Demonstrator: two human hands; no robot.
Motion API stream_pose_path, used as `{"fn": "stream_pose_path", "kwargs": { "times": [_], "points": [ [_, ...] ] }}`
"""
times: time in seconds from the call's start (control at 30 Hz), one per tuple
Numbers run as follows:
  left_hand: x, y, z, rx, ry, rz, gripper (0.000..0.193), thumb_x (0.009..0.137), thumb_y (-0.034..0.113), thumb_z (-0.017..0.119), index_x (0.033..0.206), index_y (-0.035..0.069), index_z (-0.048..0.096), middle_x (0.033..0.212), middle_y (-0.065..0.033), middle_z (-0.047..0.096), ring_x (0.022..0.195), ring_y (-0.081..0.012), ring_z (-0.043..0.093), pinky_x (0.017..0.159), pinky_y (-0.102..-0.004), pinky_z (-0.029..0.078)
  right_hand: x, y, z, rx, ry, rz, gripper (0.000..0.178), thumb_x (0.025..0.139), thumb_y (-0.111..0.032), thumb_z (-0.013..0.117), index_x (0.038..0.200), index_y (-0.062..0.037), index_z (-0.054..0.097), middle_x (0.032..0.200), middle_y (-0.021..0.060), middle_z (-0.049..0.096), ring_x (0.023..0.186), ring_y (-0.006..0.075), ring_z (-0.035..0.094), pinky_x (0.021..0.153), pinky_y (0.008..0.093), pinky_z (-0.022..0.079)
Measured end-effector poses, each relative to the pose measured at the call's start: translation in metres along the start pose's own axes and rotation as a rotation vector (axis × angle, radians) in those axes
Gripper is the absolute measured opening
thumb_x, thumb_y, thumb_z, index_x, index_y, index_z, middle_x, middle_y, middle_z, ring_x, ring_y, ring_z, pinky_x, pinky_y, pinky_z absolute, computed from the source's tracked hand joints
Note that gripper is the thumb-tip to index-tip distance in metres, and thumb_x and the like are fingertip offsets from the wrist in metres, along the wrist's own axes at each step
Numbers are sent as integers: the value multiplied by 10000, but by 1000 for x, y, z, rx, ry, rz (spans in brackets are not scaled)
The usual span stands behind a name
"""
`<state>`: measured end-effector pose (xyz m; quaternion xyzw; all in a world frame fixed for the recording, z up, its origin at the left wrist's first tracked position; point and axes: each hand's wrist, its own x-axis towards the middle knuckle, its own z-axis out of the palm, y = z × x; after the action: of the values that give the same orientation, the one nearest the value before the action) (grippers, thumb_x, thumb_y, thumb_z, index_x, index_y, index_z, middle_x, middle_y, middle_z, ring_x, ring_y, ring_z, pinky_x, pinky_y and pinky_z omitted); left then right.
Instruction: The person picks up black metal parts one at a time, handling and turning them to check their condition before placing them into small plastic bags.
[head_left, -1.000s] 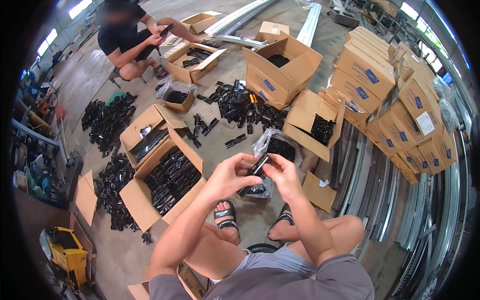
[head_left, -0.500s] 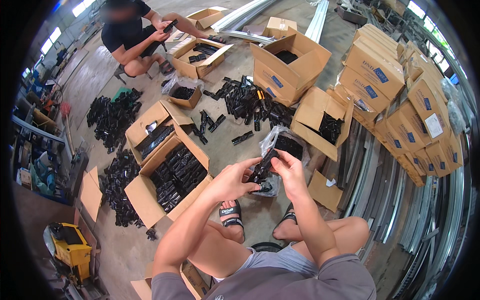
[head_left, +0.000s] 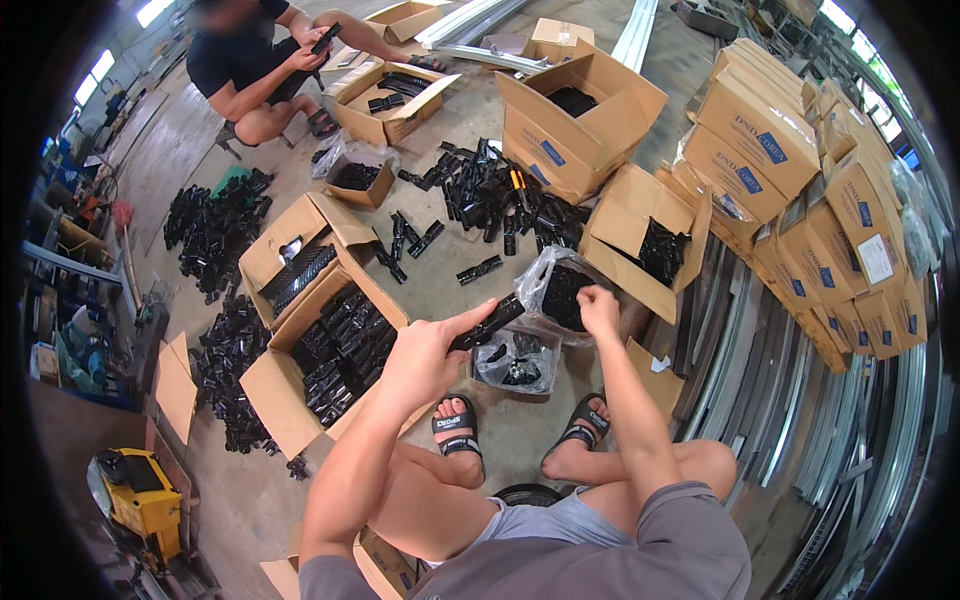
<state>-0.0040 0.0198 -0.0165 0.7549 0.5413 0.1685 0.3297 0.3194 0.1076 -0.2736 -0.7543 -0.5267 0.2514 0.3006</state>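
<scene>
My left hand [head_left: 425, 358] is closed around a black plastic part [head_left: 497, 318], long and narrow, which points up and to the right. My right hand [head_left: 598, 308] is at the right edge of a clear plastic bag [head_left: 540, 272] filled with small black pieces [head_left: 566, 296]. Its fingers are curled together, and whatever they hold is hidden. Just in front of my feet sits a second clear bag [head_left: 545, 368] with a few black pieces inside, in a small container.
To my left stands an open carton [head_left: 262, 402] packed with black parts, beside loose heaps [head_left: 232, 375]. Another open carton [head_left: 640, 285] is at the right, near stacked boxes [head_left: 760, 150] and metal profiles [head_left: 740, 370]. A co-worker [head_left: 245, 75] sits at the far left, holding a black part.
My right hand has let go of the black part and moved right and down to the bag of small pieces. My left hand has shifted slightly left, still holding the part.
</scene>
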Motion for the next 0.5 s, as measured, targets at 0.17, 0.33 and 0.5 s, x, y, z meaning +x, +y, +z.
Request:
{"fn": "stream_pose_path", "kwargs": {
  "times": [0.17,0.33,0.5],
  "points": [
    [9,-6,-4,147,6,-37,766,734,-45,672,1412,290,550,961,-208,690,820,-397,667,745,-432,546,0,24,40,-307,-211,193,225,843,-221,719,1046,-134,762,1062,177,724,1042,363,680,918,454,535],
    [13,-20,1,207,6,-58,751,730,-23,683,1407,277,555,930,-214,687,803,-397,670,747,-440,567,2,32,76,-401,-208,306,243,821,-213,723,1049,-136,751,1137,178,704,1093,362,663,936,465,531],
    [18,-25,4,272,0,-8,755,744,3,686,1425,293,537,812,-218,675,751,-399,667,679,-466,546,6,44,78,-342,-213,208,199,796,-174,744,987,-120,737,1091,172,715,1073,365,670,933,462,527]
  ]
}}
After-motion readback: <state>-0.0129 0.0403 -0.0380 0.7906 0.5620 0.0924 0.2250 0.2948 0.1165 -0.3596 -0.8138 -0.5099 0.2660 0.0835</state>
